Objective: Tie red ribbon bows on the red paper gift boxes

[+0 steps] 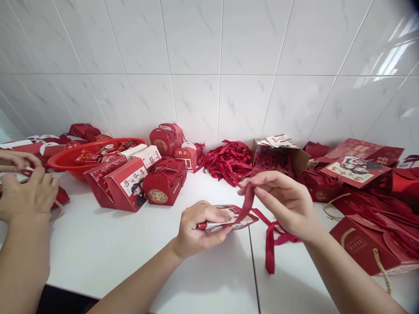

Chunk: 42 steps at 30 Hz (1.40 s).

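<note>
In the middle, my left hand is closed on a flat red-and-white printed card box, held tilted above the white table. My right hand pinches a dark red ribbon between thumb and fingertips, just above the box. This ribbon runs down to the box's face. A loose length of red ribbon hangs from the box's right side, below my right hand. Part of the box is hidden by my left fingers.
A co-worker's hands work at the far left. An orange-red basin holds small packets. Finished-looking red gift boxes stand behind my left hand. A ribbon heap, a cardboard box and red bags lie towards the right.
</note>
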Tool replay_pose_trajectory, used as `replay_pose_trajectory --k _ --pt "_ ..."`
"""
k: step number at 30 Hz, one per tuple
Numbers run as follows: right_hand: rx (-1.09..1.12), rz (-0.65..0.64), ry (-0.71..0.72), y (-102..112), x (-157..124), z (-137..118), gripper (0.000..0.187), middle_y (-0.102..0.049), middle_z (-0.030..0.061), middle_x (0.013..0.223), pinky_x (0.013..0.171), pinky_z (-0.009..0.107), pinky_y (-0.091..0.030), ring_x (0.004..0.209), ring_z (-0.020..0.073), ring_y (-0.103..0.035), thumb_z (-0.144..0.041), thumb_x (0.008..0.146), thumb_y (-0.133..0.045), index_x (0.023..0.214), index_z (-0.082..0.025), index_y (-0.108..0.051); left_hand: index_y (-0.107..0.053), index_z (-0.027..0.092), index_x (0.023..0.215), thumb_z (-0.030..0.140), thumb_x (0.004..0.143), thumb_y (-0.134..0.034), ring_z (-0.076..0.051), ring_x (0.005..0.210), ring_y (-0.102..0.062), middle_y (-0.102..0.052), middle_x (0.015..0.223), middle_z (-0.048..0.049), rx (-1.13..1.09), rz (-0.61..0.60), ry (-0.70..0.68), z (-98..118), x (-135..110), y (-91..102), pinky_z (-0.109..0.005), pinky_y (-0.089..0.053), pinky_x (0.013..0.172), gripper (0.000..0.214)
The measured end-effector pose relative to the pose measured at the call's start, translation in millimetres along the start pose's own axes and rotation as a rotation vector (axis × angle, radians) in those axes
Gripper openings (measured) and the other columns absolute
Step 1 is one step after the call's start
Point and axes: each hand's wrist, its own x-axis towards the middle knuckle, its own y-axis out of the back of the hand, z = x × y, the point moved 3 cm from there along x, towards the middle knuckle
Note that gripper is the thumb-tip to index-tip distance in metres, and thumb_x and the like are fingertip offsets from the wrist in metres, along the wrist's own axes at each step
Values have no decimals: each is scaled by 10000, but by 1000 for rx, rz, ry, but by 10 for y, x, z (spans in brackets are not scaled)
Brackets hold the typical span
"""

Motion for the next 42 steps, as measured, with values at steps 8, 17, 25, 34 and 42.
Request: replay_pose_trajectory --k 8,17,25,34,42 --pt "-256 -196 -5 -63 49 114 213 -635 45 993 818 302 -513 945 163 -609 -92 816 -610 926 -242 -713 -650 139 767 71 662 -757 -200 677 -713 -728 707 -65 12 -44 -46 14 -2 -3 -287 -582 628 165" --pt "38 -496 -220 -141 20 156 130 -699 50 899 730 279 -529 811 147 -644 -135 807 -650 917 -188 -695 -701 163 801 147 706 -750 -163 684 -681 -670 716 -42 -69 -73 -3 -11 -28 17 -301 -601 685 108" --pt "-156 -664 -45 -160 27 82 161 -687 51 848 697 223 -485 756 112 -609 -110 834 -613 969 -154 -688 -715 157 772 192 700 -766 -157 650 -660 -686 697 -54 -111 -130 -27 15 -15 5 -267 -569 618 95" --pt "-282 -636 49 -187 -7 69 200 -642 75 890 697 240 -498 792 133 -602 -12 811 -542 920 -143 -647 -711 154 744 163 663 -787 -160 658 -665 -679 672 -49 -147 -115 19 -1 -42 13 -260 -565 633 112" --pt "-313 -593 113 -213 -23 41 222 -623 65 832 627 239 -488 740 139 -579 -4 785 -495 861 -162 -631 -711 173 759 189 705 -759 -157 636 -670 -668 648 -36 -123 -128 -5 50 28 31 -260 -579 614 74"
